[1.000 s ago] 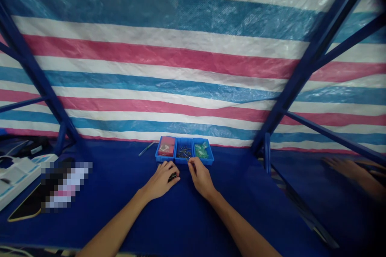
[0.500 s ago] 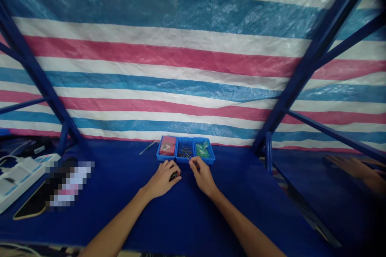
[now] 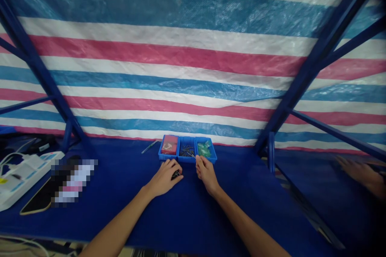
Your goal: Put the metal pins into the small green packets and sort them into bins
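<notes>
My left hand (image 3: 167, 176) rests on the blue table, its fingers curled round a small dark, shiny bunch (image 3: 175, 174) that looks like metal pieces; most of it is hidden. My right hand (image 3: 206, 172) pinches a thin metal screw (image 3: 193, 156) between thumb and fingertips at the front edge of the bins. Three joined blue bins stand just beyond both hands. Loose screws (image 3: 187, 150) lie in the middle bin (image 3: 187, 160). The left bin (image 3: 167, 157) holds a pink packet (image 3: 169, 144), and the right bin (image 3: 212, 157) holds green bagged pieces (image 3: 204, 149).
A pen (image 3: 149, 147) lies left of the bins. At the left are a white power strip (image 3: 30, 178) with cables and a dark phone-like slab (image 3: 37, 198), partly pixelated. Blue frame posts flank the table before a striped sheet (image 3: 181, 60). Another person's hand (image 3: 357, 172) is at the right.
My right hand has drawn slightly back and right from the middle bin, with the screw showing in its pinch. My left hand keeps its curled grip. The view has shifted slightly.
</notes>
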`<state>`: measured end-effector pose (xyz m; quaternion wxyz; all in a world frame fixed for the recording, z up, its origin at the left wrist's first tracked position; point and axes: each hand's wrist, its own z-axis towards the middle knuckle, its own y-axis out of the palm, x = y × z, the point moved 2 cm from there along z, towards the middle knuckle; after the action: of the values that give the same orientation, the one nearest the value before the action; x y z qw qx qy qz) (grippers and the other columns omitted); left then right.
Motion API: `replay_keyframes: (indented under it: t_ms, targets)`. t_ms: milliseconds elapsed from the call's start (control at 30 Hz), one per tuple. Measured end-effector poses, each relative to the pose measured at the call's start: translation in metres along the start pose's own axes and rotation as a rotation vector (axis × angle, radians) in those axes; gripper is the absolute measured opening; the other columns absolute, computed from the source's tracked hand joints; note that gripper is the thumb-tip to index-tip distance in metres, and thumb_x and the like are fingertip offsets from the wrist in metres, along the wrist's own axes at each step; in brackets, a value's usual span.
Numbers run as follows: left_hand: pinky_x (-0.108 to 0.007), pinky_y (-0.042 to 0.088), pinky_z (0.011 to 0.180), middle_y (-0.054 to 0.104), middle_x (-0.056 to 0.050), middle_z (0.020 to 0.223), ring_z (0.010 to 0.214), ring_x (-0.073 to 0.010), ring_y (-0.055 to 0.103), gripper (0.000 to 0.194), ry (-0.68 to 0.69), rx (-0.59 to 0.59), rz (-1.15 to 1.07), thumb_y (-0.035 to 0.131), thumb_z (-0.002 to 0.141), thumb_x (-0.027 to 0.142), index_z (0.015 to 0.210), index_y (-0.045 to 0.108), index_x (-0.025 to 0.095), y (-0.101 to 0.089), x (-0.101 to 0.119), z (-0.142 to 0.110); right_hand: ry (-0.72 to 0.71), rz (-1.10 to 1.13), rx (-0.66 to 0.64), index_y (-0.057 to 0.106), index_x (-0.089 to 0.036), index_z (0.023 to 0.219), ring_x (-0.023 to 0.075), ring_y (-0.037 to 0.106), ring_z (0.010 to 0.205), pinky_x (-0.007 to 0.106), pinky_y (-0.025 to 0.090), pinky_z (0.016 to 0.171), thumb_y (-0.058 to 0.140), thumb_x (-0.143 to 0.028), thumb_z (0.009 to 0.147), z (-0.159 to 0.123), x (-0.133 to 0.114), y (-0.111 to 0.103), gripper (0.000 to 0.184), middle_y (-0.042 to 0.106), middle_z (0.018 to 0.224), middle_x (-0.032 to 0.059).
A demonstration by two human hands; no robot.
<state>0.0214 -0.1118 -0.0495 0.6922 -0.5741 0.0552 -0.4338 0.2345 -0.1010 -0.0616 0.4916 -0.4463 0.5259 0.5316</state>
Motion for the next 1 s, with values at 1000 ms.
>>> replay_keyframes:
  t_ms: [1000]
  targets:
    - [-0.041,0.046,0.095,0.064,-0.004,0.108,0.104,-0.0236,0.057,0.01,-0.004,0.074,-0.054,0.054,0.104,0.02,0.107,0.063,0.025,0.008,-0.005,0.001,-0.492,-0.945,-0.308,0.069,-0.027,0.102,0.0207,0.065,0.096,0.03,0.051,0.084,0.067,-0.023,0.098,-0.012,0.004,0.01,0.006,0.067,0.101,0.0013]
